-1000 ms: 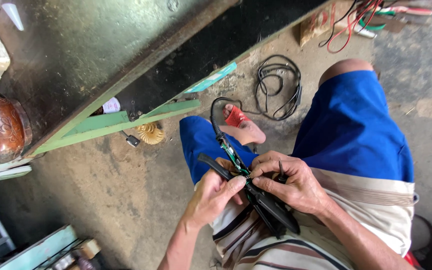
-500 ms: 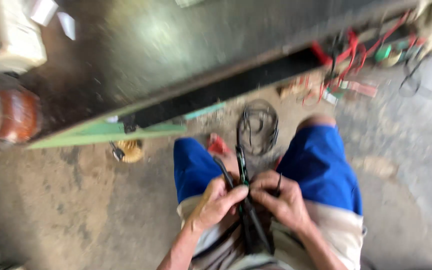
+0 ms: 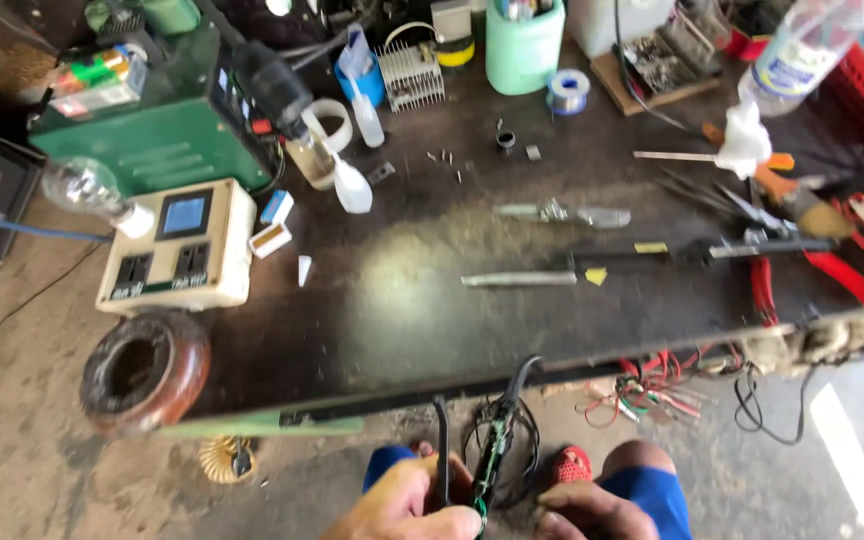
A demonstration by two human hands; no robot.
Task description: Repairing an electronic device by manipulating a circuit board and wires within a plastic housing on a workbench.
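Both hands sit at the bottom edge of the view and are cut off at the wrist or knuckles. The left hand (image 3: 407, 505) is closed, thumb and fingers pinched together on the lower end of a narrow green circuit board (image 3: 490, 462) and a black cable (image 3: 441, 450) beside it. The right hand (image 3: 592, 510) shows only its upper knuckles; it lies just right of the board, and whether its fingers are apart or clamped on anything cannot be told. The board stands nearly upright, rising from the left fingertips toward the front edge of the workbench (image 3: 402, 330); its components are too small to make out. A loop of black wire (image 3: 517, 440) hangs behind it, partly hidden.

Relative to the workbench:
- On its left end: a cream socket box (image 3: 180, 245) with a blue screen, a green metal unit (image 3: 152, 130) behind it, and a clear light bulb (image 3: 87, 185) beside it
- Overhanging its left front corner: a brown toroidal coil (image 3: 144, 372)
- On its right end: red-handled pliers (image 3: 832, 265), blurred
- At its rear: a light green tub (image 3: 524, 45), its top cut off
- Below its front edge: red wire ends (image 3: 652, 385) dangling

Blue shorts (image 3: 652, 495) and a red sandal (image 3: 570, 465) show beneath the hands
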